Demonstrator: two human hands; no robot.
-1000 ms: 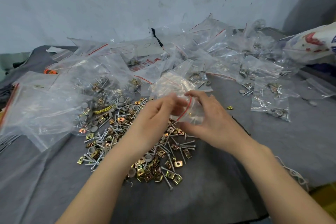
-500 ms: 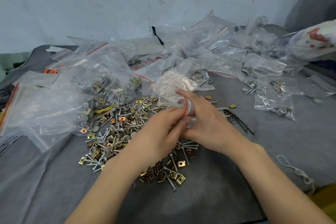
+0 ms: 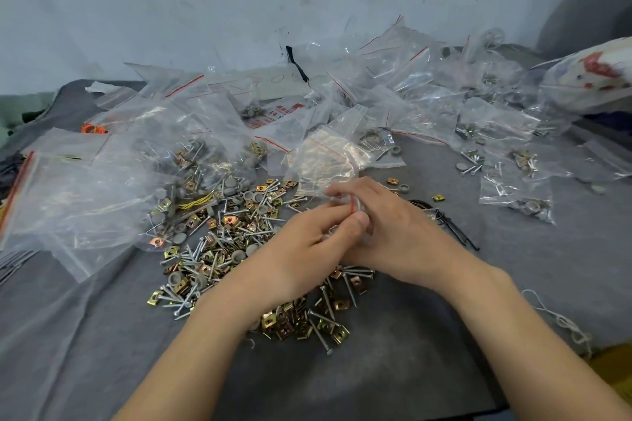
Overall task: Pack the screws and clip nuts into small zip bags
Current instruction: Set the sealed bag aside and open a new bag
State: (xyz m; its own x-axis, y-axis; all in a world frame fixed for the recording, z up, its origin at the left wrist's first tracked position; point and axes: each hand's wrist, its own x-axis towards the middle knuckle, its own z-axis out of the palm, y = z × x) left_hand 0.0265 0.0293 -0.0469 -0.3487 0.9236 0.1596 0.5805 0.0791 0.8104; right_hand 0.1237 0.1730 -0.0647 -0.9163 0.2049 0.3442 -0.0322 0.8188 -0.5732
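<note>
A small clear zip bag [image 3: 355, 207] with a red seal line sits between my two hands, its mouth bent into a curve. My left hand [image 3: 307, 249] pinches it with thumb and fingers from the left. From the right, my right hand [image 3: 393, 232] curls round it. Both hands hover over a loose pile of silver screws [image 3: 205, 249], brass clip nuts [image 3: 290, 328] and grey caps on the grey cloth. Most of the bag is hidden by my fingers.
A stack of empty small zip bags [image 3: 328, 157] lies just behind my hands. Larger clear bags [image 3: 78, 202] spread to the left. Filled small bags [image 3: 516, 191] lie at the right and along the wall. A black cable tie bundle [image 3: 444, 219] and white string [image 3: 561, 325] lie right.
Both hands have come down and closer together with the small bag, which is now bunched between the fingers just above the pile.
</note>
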